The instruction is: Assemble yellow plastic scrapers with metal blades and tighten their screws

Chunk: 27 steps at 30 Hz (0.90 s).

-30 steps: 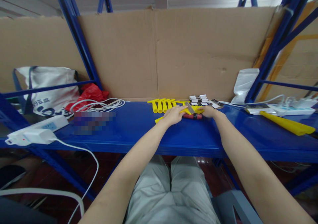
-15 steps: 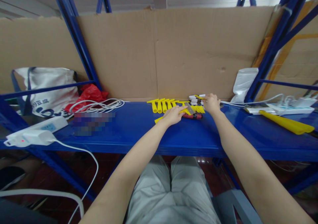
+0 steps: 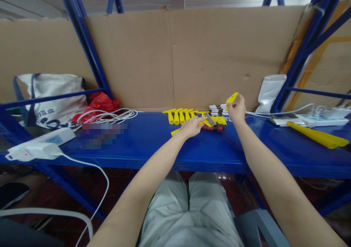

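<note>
Scraper (image 3: 210, 120): yellow handle, flat grey blade at the far end, gripped in your left hand (image 3: 191, 127) toward the surface's (image 3: 137, 144) back edge. Your right hand (image 3: 237, 109), apart from the left, pinches a bright yellow piece (image 3: 231, 98), held up.

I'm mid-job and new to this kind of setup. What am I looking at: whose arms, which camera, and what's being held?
There's no machine: these are a person's bare hands, seen by one head-worn camera looking forward and down. The left hand holds a yellow tool with a grey blade; the right hand holds up a small yellow piece. On the blue shelf are a row of yellow handles, a dark red item and white stacked items.
</note>
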{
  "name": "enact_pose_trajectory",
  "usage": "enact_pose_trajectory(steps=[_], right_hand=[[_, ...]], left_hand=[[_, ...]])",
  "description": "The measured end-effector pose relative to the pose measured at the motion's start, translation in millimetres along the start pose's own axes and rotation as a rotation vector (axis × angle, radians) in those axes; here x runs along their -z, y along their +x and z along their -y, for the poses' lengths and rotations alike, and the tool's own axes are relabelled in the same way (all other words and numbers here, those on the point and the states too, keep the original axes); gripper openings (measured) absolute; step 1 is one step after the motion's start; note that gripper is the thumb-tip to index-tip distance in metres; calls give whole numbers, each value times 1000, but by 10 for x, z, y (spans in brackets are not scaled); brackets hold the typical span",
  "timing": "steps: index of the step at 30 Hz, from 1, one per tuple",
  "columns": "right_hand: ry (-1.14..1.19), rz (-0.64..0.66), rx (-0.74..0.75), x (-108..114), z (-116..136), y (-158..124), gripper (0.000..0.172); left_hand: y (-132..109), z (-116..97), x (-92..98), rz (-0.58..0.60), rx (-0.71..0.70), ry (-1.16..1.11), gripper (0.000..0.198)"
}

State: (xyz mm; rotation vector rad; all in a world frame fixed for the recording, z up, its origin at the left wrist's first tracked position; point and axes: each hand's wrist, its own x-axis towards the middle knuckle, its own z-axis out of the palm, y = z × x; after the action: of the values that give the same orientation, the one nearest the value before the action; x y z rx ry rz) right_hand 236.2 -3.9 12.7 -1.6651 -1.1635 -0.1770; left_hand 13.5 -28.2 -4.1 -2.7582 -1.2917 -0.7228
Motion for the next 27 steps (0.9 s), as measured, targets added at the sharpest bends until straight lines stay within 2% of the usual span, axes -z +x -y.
enact_pose_trajectory(steps=[4, 6, 9, 12, 14, 20, 27], right_hand=[[116, 11, -45, -27, 50, 7, 54], [237, 57, -104, -36, 108, -3, 49], [384, 231, -196, -22, 212, -52, 36], [379, 431, -221, 17, 300, -131, 18], [372, 507, -232, 40, 342, -180, 15], [440, 568, -302, 48, 417, -243, 13], [384, 586, -233, 9, 517, -342, 13]], left_hand=[[-1, 11, -8, 0, 3, -4, 50], [-3, 15, -11, 0, 5, -9, 54], [-2, 20, -18, 7, 18, -8, 57], [3, 25, -27, 12, 37, 0, 59], [5, 27, -31, 13, 46, 4, 59], [5, 14, -23, 31, 77, 19, 59], [8, 16, -24, 27, 94, -9, 62]])
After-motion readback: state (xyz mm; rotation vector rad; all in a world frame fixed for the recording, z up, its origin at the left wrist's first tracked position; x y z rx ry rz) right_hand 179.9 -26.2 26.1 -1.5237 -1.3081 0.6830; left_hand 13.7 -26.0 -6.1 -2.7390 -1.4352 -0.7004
